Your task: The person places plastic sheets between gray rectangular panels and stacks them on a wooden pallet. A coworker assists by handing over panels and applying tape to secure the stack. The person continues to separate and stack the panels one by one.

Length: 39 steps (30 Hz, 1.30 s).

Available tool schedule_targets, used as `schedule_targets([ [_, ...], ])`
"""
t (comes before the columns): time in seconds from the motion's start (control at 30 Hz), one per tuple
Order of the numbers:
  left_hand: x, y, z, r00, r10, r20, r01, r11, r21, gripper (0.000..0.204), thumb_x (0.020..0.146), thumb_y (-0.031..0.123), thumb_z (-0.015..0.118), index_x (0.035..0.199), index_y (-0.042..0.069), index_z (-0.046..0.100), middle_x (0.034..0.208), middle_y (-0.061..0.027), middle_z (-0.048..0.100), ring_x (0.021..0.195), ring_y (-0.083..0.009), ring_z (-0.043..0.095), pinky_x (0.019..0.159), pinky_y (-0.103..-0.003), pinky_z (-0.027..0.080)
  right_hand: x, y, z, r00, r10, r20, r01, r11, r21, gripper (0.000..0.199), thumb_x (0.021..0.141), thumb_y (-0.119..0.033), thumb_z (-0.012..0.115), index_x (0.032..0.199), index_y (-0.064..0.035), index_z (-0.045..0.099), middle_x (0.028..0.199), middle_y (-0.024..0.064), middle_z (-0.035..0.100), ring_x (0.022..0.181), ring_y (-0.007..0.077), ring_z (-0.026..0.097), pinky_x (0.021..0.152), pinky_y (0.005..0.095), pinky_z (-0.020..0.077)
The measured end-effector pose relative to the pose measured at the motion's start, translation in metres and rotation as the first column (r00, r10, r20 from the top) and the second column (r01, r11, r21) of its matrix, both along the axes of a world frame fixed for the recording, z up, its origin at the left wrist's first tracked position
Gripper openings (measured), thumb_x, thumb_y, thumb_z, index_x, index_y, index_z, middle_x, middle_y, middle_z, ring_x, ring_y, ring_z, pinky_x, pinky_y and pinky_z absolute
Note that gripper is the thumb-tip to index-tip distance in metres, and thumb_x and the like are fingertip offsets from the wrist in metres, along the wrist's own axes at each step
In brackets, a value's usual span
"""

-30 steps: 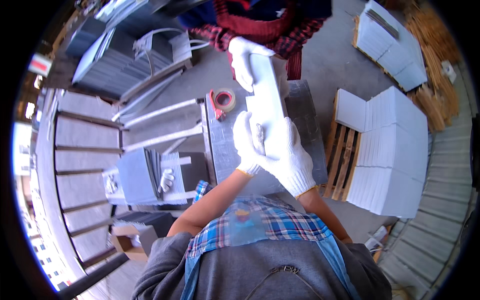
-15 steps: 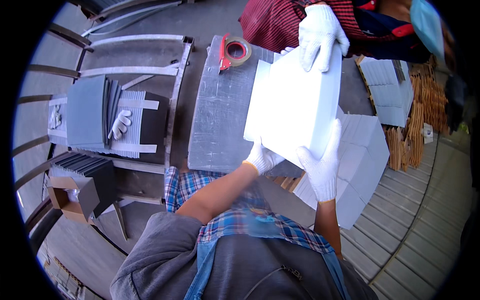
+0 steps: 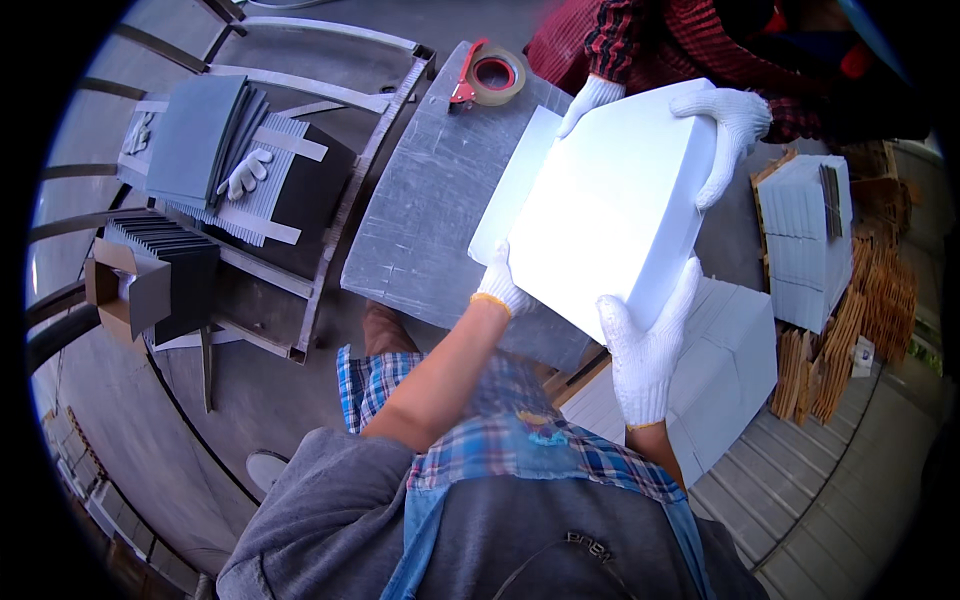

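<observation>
Gripping the near left edge of a white box (image 3: pixel 610 215) with the gloved left hand (image 3: pixel 503 287), clasping its near right corner with the right hand (image 3: pixel 645 345). Box tilted above the grey counter (image 3: pixel 435 210), co-worker's gloved hands (image 3: pixel 728 130) holding the far side, tape roll (image 3: pixel 493 77) behind.

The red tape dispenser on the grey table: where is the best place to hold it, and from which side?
Probably by the red handle end of the tape dispenser, reached from the left, far corner of the grey table. The roll fills its other end, and the white box with gloved hands around it blocks the right side.
</observation>
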<state>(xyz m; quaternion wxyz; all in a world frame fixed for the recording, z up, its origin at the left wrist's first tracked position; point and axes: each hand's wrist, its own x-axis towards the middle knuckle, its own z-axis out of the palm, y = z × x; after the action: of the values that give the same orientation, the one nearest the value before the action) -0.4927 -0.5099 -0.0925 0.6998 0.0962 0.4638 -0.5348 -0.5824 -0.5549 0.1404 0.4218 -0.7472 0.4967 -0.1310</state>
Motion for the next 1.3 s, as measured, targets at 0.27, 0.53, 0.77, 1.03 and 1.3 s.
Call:
schedule_targets([
  [0.27,-0.033,-0.013,0.000,0.989,0.095,0.113,-0.098,0.995,0.021,0.065,0.103,0.055,0.041,0.151,0.010,0.036,0.145,-0.0135,0.052,0.133,-0.0333,0.049,0.113,-0.054,0.037,-0.075,-0.040,-0.013,0.977,-0.111,0.182,0.092,0.990,0.109,0.089,0.083,-0.018,0.071,0.154,0.0036,0.021,0.141,0.0237,0.044,0.130,0.0341,0.048,0.104,0.0390,0.0461],
  [0.53,-0.023,-0.007,0.017,0.899,-0.053,0.435,-0.119,0.926,0.359,0.056,0.093,0.040,0.071,0.134,0.007,0.053,0.131,-0.0077,0.061,0.118,-0.0256,0.059,0.104,-0.045,0.045,-0.196,-0.106,-0.135,0.776,-0.476,0.414,0.047,0.698,0.715,0.063,0.078,-0.013,0.062,0.138,0.0010,0.047,0.129,0.0145,0.057,0.122,0.0301,0.057,0.101,0.0448,0.0508],
  [0.77,0.003,0.031,0.150,0.340,-0.392,0.855,-0.354,0.789,0.502,0.042,0.088,0.016,0.075,0.123,0.001,0.059,0.110,-0.0057,0.067,0.094,-0.0154,0.064,0.078,-0.029,0.052,-0.108,-0.074,-0.206,0.619,-0.741,0.261,-0.185,0.185,0.965,0.059,0.091,-0.045,0.065,0.138,-0.0126,0.051,0.137,0.0086,0.055,0.128,0.0294,0.050,0.107,0.0498,0.0392],
  [1.03,-0.044,0.046,0.214,-0.355,-0.717,0.600,-0.470,0.692,0.548,0.084,0.067,0.031,0.091,0.133,0.001,0.048,0.123,-0.0189,0.062,0.110,-0.0292,0.065,0.092,-0.039,0.052,-0.072,-0.047,-0.208,0.876,0.285,0.390,-0.381,0.904,0.193,0.059,0.092,-0.036,0.066,0.138,-0.0028,0.051,0.140,0.0183,0.054,0.133,0.0331,0.048,0.113,0.0419,0.0367],
  [1.3,-0.041,0.062,0.223,-0.497,-0.639,0.588,-0.198,0.743,0.640,0.094,0.065,0.035,0.091,0.139,0.003,0.042,0.127,-0.0193,0.057,0.117,-0.0348,0.060,0.095,-0.042,0.051,-0.067,-0.049,-0.001,0.741,-0.011,0.671,-0.408,0.787,0.463,0.078,0.099,-0.054,0.055,0.152,-0.0015,0.034,0.148,0.0111,0.045,0.136,0.0209,0.042,0.115,0.0382,0.0296],
])
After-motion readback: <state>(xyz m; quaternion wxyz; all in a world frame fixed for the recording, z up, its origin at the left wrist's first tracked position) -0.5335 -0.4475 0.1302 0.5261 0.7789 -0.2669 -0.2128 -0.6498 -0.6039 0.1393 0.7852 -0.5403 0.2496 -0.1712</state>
